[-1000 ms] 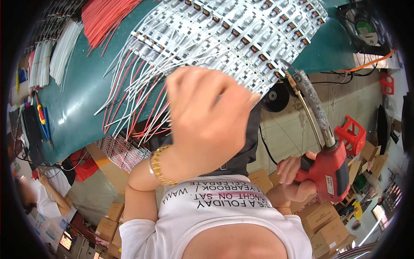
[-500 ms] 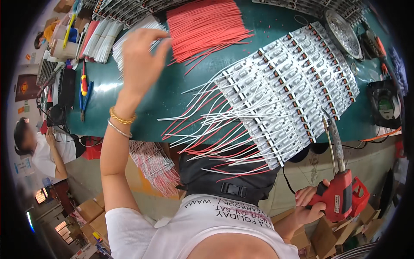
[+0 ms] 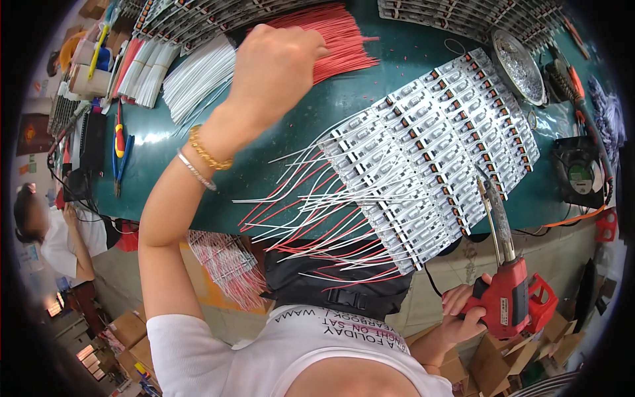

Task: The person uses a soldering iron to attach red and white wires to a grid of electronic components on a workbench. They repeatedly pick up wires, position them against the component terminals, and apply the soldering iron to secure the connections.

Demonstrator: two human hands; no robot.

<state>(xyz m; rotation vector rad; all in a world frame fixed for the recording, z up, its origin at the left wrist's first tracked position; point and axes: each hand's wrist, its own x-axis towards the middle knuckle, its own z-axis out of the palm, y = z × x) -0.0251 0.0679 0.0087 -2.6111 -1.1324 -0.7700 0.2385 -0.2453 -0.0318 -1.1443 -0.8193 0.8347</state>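
**Left hand reaches the red wires; soldering gun waits at the bench edge**

Since half a second ago the left hand (image 3: 274,69) has shifted from the white wire bundle to the near end of the red wire bundle (image 3: 331,33), and the view has dropped slightly. Its fingers curl down over the red wire ends, but the back of the hand hides the fingertips, so I cannot tell whether any wire is pinched. A gold bracelet (image 3: 208,152) and a thin silver one sit on that wrist.

Low at the bench edge, the right hand (image 3: 463,314) is wrapped around the handle of a red soldering gun (image 3: 509,298), whose long metal tip points up toward the panel of white circuit strips (image 3: 430,152). Red and white leads (image 3: 297,212) fan out from the panel's near side over the green bench top (image 3: 165,159). White wire bundle (image 3: 198,79) lies just left of the red one. A small fan (image 3: 579,175) stands at the right.
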